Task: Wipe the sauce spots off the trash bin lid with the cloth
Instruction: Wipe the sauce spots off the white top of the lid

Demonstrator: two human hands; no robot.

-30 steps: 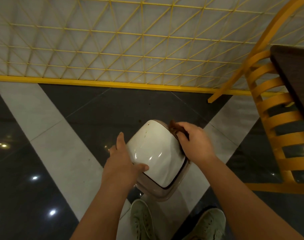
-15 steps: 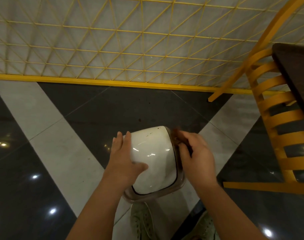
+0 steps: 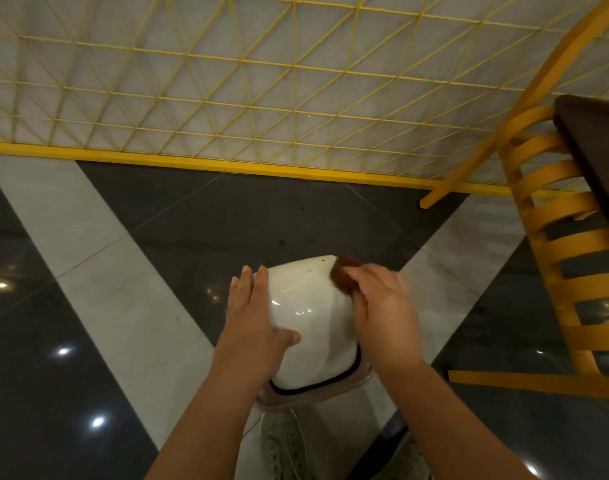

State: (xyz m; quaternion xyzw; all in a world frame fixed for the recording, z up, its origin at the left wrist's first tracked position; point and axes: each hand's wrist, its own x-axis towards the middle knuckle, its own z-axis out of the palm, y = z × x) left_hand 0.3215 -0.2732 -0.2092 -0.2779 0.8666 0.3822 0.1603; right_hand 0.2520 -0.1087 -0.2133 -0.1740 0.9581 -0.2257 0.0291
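A small trash bin with a glossy white lid stands on the floor just in front of my shoes. My left hand lies flat against the lid's left side, thumb on top, holding it steady. My right hand is closed around a bunched brown cloth, which presses on the lid's far right corner. A few small brown sauce spots show on the lid near its far edge, left of the cloth. The bin's brownish rim shows below the lid.
A yellow slatted chair stands close on the right, next to a dark table edge. A yellow wire-grid partition with a yellow base rail runs across the back. The floor is glossy dark and pale tile. My shoes are below the bin.
The lid has turned so its long side faces me. My right hand has brought the cloth from the lid's right rim onto its far right corner. My left hand shifted along the left side.
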